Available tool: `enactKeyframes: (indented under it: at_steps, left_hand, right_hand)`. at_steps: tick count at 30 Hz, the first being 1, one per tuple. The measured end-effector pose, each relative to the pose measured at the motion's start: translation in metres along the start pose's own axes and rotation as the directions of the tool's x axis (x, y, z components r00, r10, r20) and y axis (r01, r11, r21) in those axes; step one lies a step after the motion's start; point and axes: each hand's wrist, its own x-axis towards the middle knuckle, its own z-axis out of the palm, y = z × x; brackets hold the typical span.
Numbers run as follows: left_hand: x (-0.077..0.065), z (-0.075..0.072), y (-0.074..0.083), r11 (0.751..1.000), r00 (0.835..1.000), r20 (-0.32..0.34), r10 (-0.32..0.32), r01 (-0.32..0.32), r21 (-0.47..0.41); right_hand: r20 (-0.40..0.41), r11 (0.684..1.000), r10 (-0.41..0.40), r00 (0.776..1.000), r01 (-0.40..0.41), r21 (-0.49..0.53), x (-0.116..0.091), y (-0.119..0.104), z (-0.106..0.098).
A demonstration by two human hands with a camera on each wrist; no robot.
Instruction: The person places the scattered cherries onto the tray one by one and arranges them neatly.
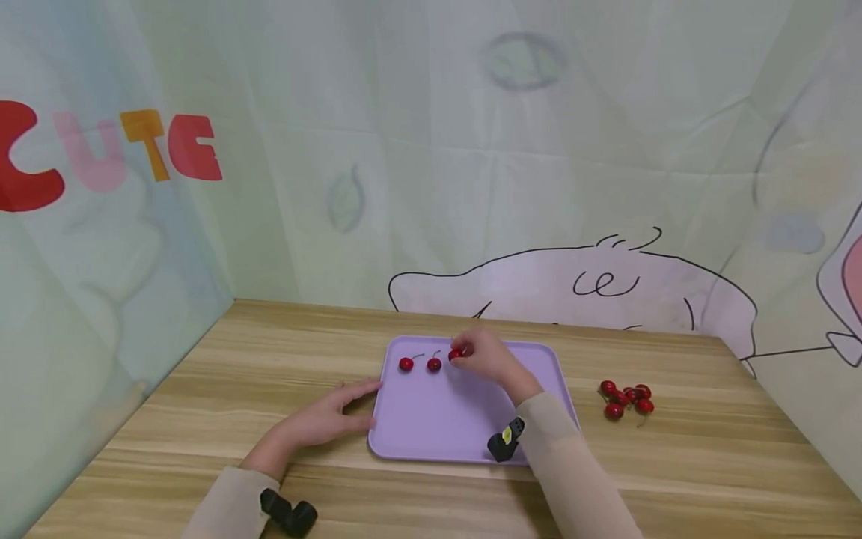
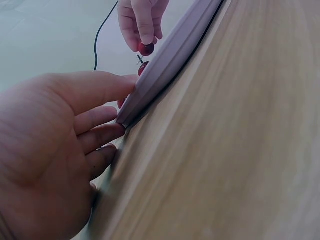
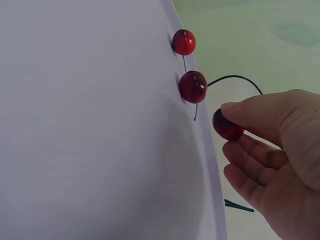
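Four block letters (image 1: 143, 126), spelling CUTE, printed on the pale backdrop at left. One black wrist device (image 1: 289, 513) at the near left, on a beige sleeve. One left hand (image 1: 323, 415), palm by the wooden table (image 1: 222, 374), fingers extended and spread, thumb and fingertips touching the left rim of the tray, gripping nothing. One lavender rectangular tray (image 1: 431, 419), lying flat. Two red cherries in its far left part: the first cherry (image 1: 406, 364) with stem to the right, the second cherry (image 1: 434, 364) just beside it, stem toward the far side. One third cherry (image 1: 455, 352), pinched between thumb and fingers of the right hand (image 1: 486, 358) near the tray's far edge; whether it touches the tray cannot be told. One second black device (image 1: 505, 442), on the right wrist. One cluster of stemmed cherries (image 1: 626, 400), overlapping, on the table right of the tray.
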Motion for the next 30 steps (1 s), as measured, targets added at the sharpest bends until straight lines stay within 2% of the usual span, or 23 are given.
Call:
enactKeyframes:
  at_steps: [5,11,30]
  left_hand:
    - [-0.0008,-0.0004,0.0024,1.0,1.0,0.0,0.0,0.0,-0.001]
    - [-0.001,-0.0014,0.0039,1.0,1.0,-0.002,-0.001,0.001,0.015]
    - [-0.0008,-0.0014,0.0065,0.999,0.999,0.001,-0.037,0.037,-0.007]
  right_hand:
    - [0.014,0.999,0.043,0.999,-0.043,0.006,-0.0002,0.0039,0.0038]
    - [0.009,0.999,0.038,0.999,-0.038,-0.004,-0.0001,0.0084,0.0067]
    - [0.045,0.992,0.118,0.992,-0.12,0.044,-0.0026,0.0077,0.0075]
